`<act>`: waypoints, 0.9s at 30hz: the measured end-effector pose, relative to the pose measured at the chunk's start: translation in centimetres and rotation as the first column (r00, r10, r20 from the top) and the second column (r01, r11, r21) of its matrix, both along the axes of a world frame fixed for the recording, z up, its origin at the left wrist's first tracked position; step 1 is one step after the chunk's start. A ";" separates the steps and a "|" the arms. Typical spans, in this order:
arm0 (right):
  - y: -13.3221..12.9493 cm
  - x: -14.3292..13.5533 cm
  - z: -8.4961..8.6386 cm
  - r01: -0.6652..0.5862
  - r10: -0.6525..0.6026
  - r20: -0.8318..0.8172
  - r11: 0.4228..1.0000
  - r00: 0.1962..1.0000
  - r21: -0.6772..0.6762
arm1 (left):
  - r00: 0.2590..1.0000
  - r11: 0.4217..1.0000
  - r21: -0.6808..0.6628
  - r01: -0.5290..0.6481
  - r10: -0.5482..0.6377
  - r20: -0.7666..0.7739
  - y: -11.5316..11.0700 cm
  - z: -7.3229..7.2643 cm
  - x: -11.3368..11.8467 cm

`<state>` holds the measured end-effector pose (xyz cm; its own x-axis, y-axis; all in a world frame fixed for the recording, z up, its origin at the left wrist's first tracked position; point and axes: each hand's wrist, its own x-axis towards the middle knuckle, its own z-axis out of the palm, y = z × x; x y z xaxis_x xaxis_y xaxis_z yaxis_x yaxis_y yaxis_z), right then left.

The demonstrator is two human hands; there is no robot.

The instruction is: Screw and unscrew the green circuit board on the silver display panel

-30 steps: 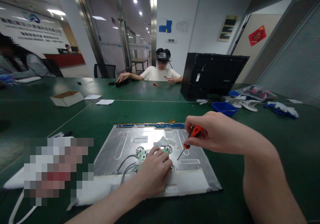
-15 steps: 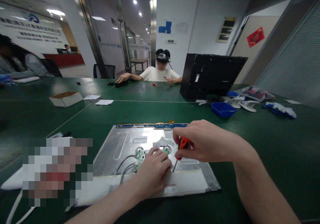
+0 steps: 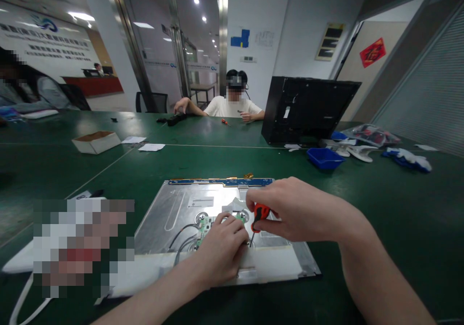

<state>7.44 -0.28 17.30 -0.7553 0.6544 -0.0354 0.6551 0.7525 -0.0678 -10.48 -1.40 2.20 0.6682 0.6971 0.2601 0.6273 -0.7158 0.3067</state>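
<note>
A flat metal display panel (image 3: 159,223) lies back side up before me, with a green circuit board (image 3: 206,224) and dark cables on it. My left hand (image 3: 226,240) rests over the board with curled fingers close together; whatever is under its fingertips is hidden. In my right hand (image 3: 286,209) is a red and black screwdriver (image 3: 260,215), gripped by the handle. Its thin shaft slants down, its tip beside my left thumb and forefinger at the board's lower right edge. A blue circuit strip (image 3: 203,182) runs along the panel's far edge.
Left of the panel sits a blurred-out white object (image 3: 21,260) with a white cable. Farther off are an open cardboard box (image 3: 96,144), papers (image 3: 152,147), a blue tray (image 3: 325,159), gloves (image 3: 408,158) and a black monitor (image 3: 311,110). A person (image 3: 235,103) sits opposite.
My right hand has shifted slightly left and the screwdriver stands a little more upright. My left hand stays in place. The person opposite has raised a hand off the black object.
</note>
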 end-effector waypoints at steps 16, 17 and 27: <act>-0.6 -0.9 -0.5 -0.035 0.034 0.043 0.999 0.999 0.022 | 1.000 1.000 -0.001 -0.013 0.013 0.012 0.1 -0.4 0.1; -0.5 -0.9 -0.5 -0.035 0.034 0.046 0.999 0.998 0.024 | 1.000 1.000 0.001 -0.013 0.013 0.012 0.1 -0.4 0.1; -0.8 -1.5 -0.7 -0.007 0.001 0.075 0.997 0.997 0.076 | 1.000 1.000 0.008 -0.008 0.008 0.017 0.2 -0.5 0.2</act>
<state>5.91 -1.11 16.60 -0.7549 0.6544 -0.0425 0.6533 0.7561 0.0390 -10.30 -1.19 1.66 0.6584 0.6998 0.2771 0.6276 -0.7137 0.3111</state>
